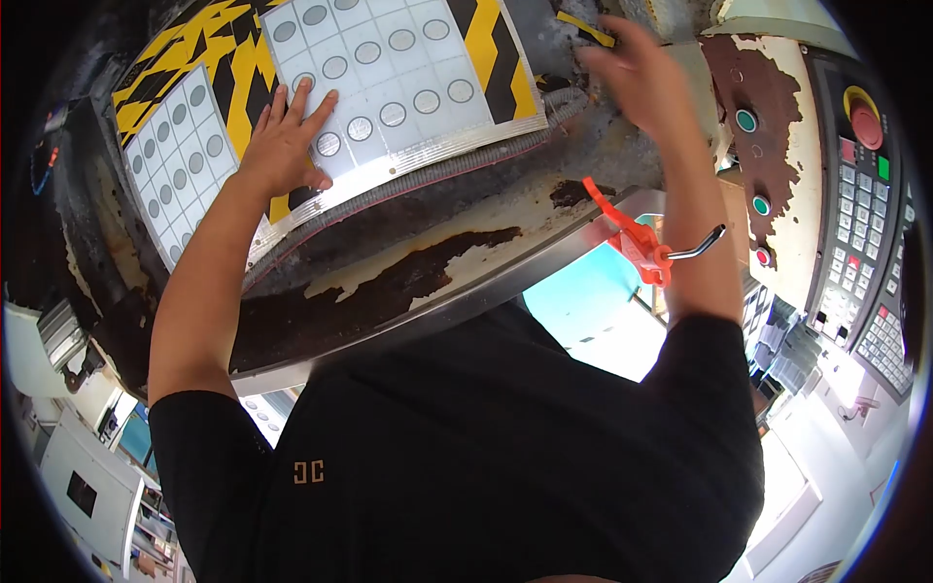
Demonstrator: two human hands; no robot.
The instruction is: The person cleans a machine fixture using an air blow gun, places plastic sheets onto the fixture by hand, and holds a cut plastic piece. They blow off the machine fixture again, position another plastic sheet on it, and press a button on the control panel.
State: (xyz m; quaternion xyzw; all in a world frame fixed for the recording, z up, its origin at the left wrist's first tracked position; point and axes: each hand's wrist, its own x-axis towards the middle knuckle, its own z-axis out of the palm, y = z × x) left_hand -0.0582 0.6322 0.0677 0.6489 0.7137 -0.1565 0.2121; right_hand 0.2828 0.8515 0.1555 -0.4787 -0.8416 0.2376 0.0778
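My left hand [290, 141] lies with fingers spread on a pale sheet [413, 73] marked with a grid of grey discs. Yellow-and-black striped bands [491, 58] border this sheet. My right hand [649, 83] is over the dark machine bed at the upper right, smeared by motion. A thin yellow strip [586, 29] shows at its fingertips; whether the fingers grip it I cannot tell. Below my right hand, an orange air blow gun [637, 243] with a bent metal nozzle is at the metal edge, beside my forearm.
A second disc-marked sheet [180, 160] lies on the left. A ribbed grey hose [428, 175] runs along the front of the panel. The rusty machine ledge [418, 267] has a metal rim. At right are a control panel [855, 214] and a red stop button [865, 121].
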